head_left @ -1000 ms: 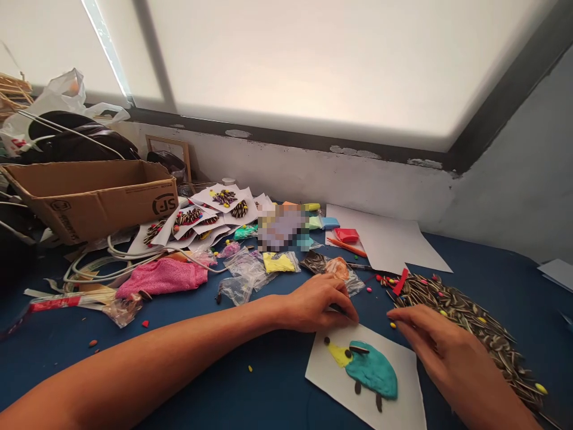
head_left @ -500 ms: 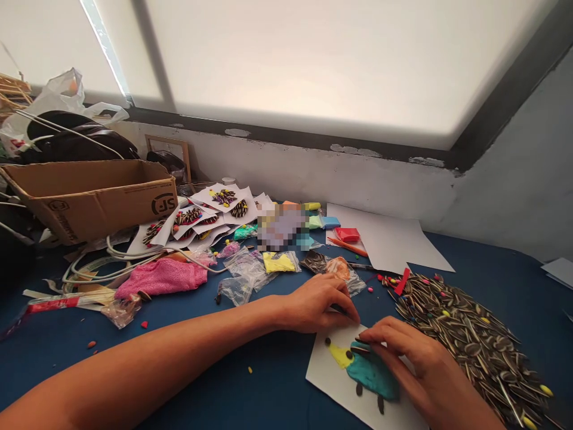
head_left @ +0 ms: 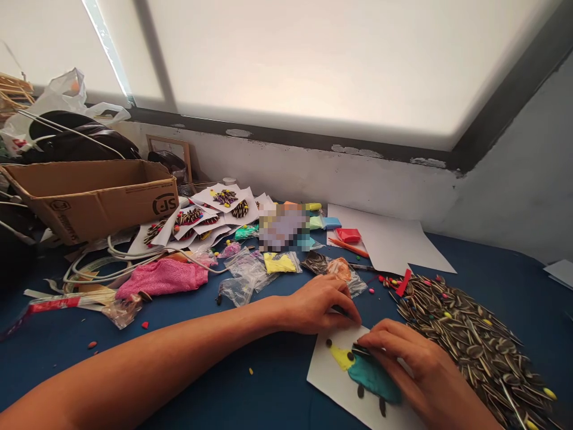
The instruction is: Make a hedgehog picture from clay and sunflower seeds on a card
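A white card (head_left: 331, 388) lies on the blue table and bears a flat clay hedgehog shape. Its body is teal clay (head_left: 373, 380) and its pointed snout is yellow clay (head_left: 341, 358), with dark dots for nose and eye and two dark feet below. My left hand (head_left: 324, 304) has curled fingers at the card's far edge, holding it. My right hand (head_left: 412, 361) pinches a striped sunflower seed (head_left: 360, 350) against the teal clay's upper edge behind the eye. Part of the body is hidden under the right hand.
A heap of sunflower seeds (head_left: 478, 340) spreads at right. Beyond my hands lie bagged clay packets such as yellow clay (head_left: 280, 263), a white sheet (head_left: 394, 239), and finished seed cards (head_left: 224, 200). A pink cloth (head_left: 163, 276) and a cardboard box (head_left: 98, 203) stand left.
The seed in my right hand now sits lower and flatter on the teal clay's upper edge. My left hand stays at the card's far edge.
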A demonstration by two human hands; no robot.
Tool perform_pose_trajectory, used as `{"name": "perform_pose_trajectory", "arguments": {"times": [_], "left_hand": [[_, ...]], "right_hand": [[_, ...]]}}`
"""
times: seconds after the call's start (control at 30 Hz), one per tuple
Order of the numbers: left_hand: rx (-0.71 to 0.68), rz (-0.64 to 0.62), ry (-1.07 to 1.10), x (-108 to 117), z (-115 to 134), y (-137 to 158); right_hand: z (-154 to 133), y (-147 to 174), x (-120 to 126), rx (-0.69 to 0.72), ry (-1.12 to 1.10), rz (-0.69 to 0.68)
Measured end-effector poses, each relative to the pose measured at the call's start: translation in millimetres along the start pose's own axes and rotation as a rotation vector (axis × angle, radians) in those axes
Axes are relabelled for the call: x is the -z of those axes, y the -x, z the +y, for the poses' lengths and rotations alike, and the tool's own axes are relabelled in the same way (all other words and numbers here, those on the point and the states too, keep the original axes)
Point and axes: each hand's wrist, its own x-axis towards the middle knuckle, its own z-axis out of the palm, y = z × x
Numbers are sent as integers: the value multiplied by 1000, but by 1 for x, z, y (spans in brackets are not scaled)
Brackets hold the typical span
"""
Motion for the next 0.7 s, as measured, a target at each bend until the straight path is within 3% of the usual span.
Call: {"name": "perform_pose_trajectory", "arguments": {"times": [0.4, 0.6, 0.7], "left_hand": [[-4, 2, 5, -1, -1, 1], [-4, 2, 9, -2, -2, 0], [-1, 4, 8, -2, -2, 0]], "right_hand": [[-2, -2, 5, 98, 80, -50], [-1, -1, -4, 115, 133, 32], [1, -1, -2, 133, 164, 8]]}}
